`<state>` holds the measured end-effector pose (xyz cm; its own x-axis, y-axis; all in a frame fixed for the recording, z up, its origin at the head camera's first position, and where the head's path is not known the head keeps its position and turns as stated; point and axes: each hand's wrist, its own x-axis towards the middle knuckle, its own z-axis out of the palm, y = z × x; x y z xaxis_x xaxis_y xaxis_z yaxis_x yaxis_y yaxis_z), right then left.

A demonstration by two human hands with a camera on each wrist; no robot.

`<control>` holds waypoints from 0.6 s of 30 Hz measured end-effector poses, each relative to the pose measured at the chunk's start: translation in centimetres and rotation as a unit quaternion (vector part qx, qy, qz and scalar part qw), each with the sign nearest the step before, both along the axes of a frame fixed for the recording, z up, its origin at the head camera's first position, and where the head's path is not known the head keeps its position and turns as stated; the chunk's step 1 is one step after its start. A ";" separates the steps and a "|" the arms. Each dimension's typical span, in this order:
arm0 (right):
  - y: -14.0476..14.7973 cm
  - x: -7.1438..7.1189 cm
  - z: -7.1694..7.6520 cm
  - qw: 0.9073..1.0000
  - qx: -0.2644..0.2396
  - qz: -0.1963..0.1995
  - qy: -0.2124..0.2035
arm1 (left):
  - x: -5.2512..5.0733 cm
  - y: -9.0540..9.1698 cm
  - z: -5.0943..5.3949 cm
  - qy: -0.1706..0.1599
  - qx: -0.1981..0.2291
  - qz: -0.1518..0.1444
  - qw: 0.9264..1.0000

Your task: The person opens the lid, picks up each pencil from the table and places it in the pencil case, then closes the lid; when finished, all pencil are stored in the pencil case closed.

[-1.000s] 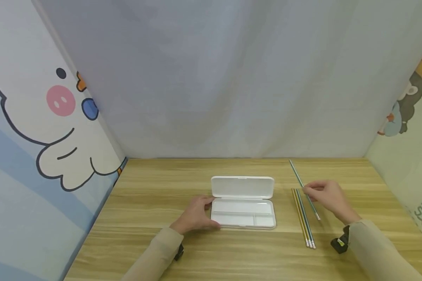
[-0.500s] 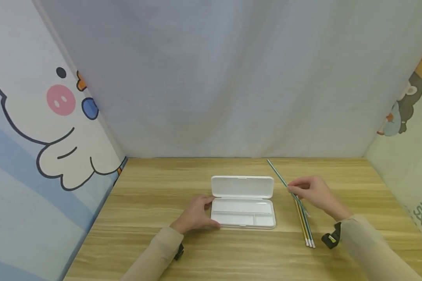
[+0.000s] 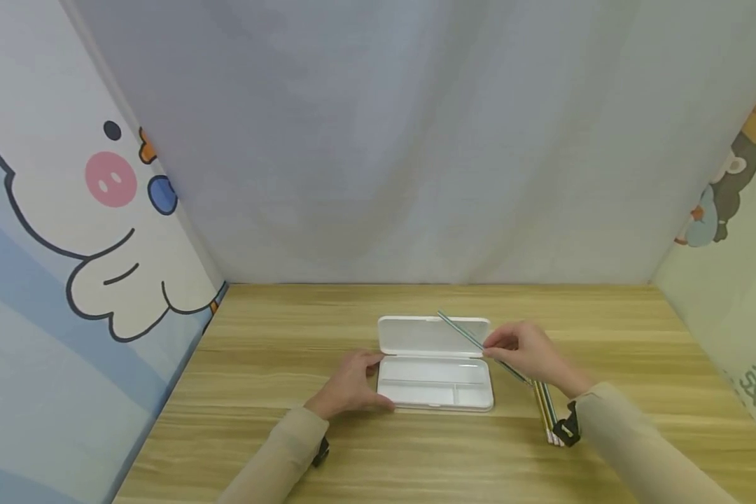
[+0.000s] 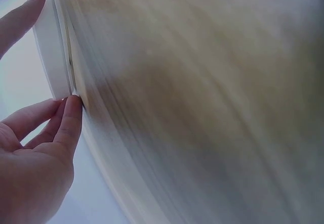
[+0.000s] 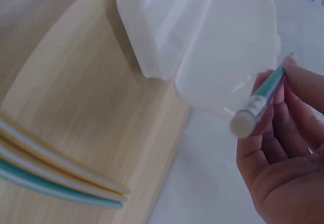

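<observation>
A white plastic pencil case (image 3: 416, 371) lies open on the wooden table, its lid (image 3: 409, 336) tipped back and its divided tray bare. My left hand (image 3: 349, 386) grips the left end of the case, thumb at the front corner, fingers at the back one. Between thumb and fingertips, my right hand (image 3: 529, 355) pinches a teal pencil (image 3: 460, 328) above the table, right of the case. The pencil slants up and left across the lid in the head view; its white eraser end (image 5: 244, 124) faces the right wrist camera.
Several yellow and teal pencils (image 3: 544, 409) lie side by side right of the case, partly hidden under the right wrist. A grey-white curtain (image 3: 365, 154) hangs behind the table's back edge. Printed cartoon panels (image 3: 44, 182) stand at both sides.
My right hand has carried the teal pencil leftward, over the loose pencils to the right edge of the case. The pencil has tilted further left. My left hand has kept its place.
</observation>
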<state>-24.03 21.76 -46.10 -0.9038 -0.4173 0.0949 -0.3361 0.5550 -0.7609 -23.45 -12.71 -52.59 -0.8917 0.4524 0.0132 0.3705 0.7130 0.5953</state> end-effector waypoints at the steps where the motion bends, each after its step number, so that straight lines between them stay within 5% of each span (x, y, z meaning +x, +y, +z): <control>1: -0.4 0.0 -0.1 1.000 0.002 0.009 0.003 | 0.0 0.0 0.0 0.002 -0.002 0.000 1.000; 18: -3.7 -1.1 -2.2 0.996 0.043 0.074 0.017 | 0.0 -0.1 0.1 0.022 0.003 -0.011 1.000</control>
